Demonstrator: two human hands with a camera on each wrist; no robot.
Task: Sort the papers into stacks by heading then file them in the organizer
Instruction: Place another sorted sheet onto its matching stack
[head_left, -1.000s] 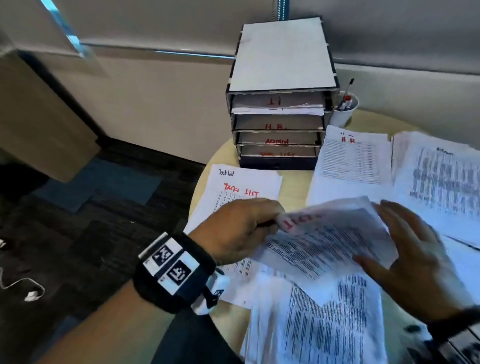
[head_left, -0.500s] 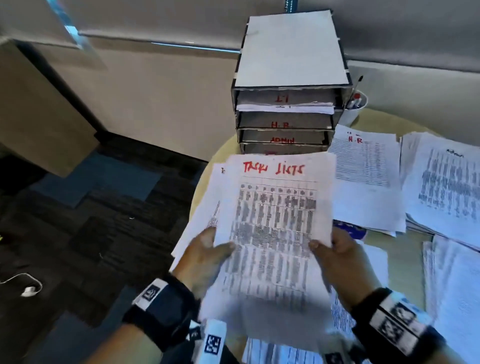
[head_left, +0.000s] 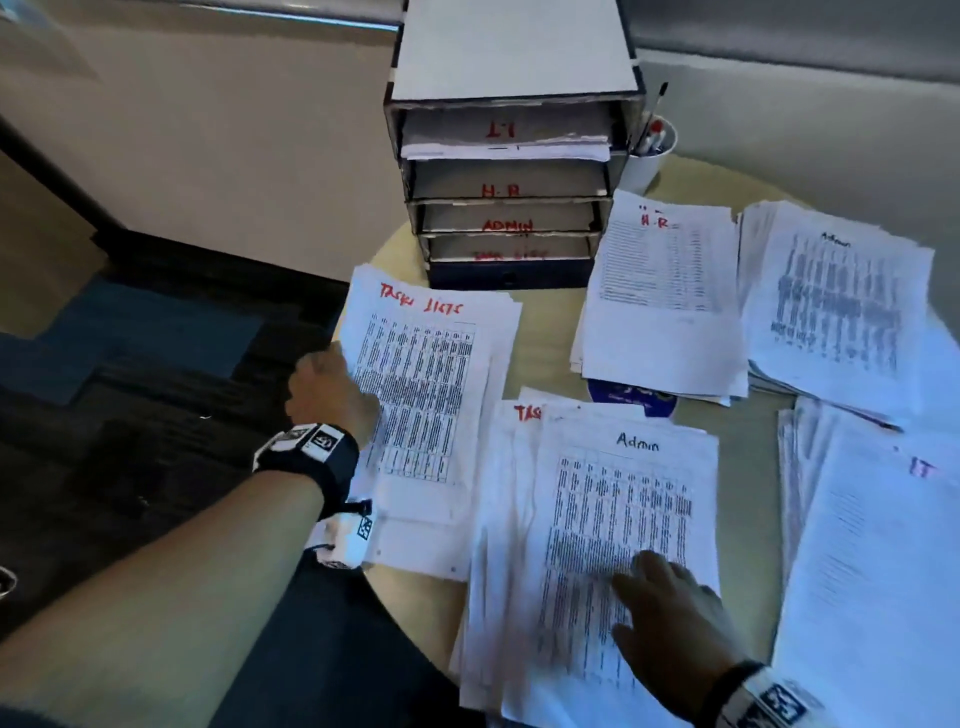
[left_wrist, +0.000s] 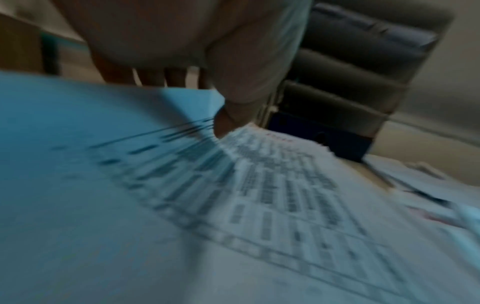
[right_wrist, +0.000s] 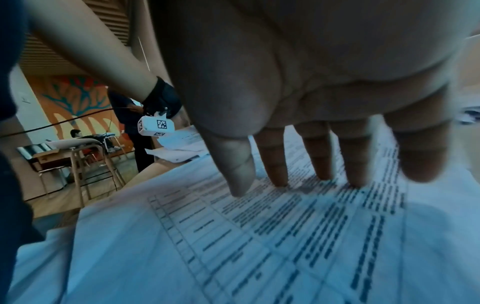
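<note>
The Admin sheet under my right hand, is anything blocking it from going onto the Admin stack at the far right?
Nothing visible blocks it. The right hand rests on the Admin sheet, and only bare table and the H.R stack's corner lie toward the Admin stack.

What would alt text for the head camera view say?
A person's left hand grips the Task Lists stack while the right hand rests on an Admin sheet, before a labelled tray organizer on a round table.
</note>
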